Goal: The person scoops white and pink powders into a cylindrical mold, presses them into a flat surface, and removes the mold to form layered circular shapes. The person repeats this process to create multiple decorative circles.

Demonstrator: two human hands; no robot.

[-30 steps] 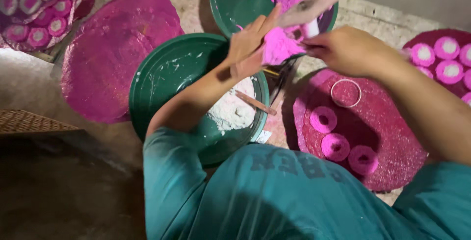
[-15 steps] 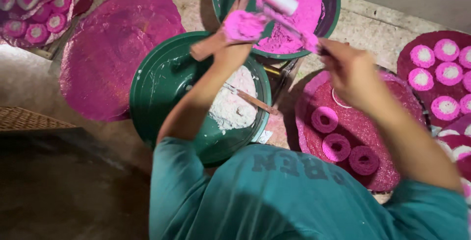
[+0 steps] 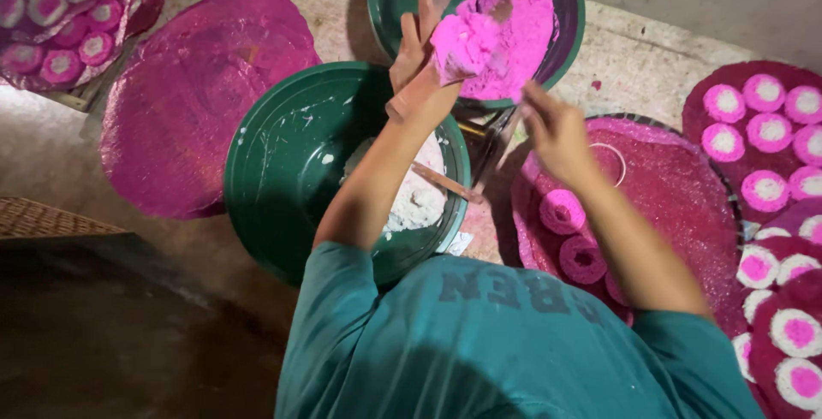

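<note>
Left hand [image 3: 419, 59] fingers apart, cupping pink powder [image 3: 505, 38] over green basin [image 3: 561, 8] | right hand [image 3: 552, 132] blurred, grip can't tell | I'd press evenly, keep spills inside.

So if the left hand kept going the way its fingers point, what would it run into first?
Probably the pink powder heaped in the far green bowl; the left hand already reaches over that bowl's rim with fingers pointing up-frame, though its height above it is unclear.

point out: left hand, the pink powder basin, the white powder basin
left hand [image 3: 417, 51], head view, on the back of the hand.
pink powder basin [image 3: 387, 0], head view, on its bare green inner wall, left side.
white powder basin [image 3: 291, 162], head view, on its bare green floor, left of the powder.
</note>
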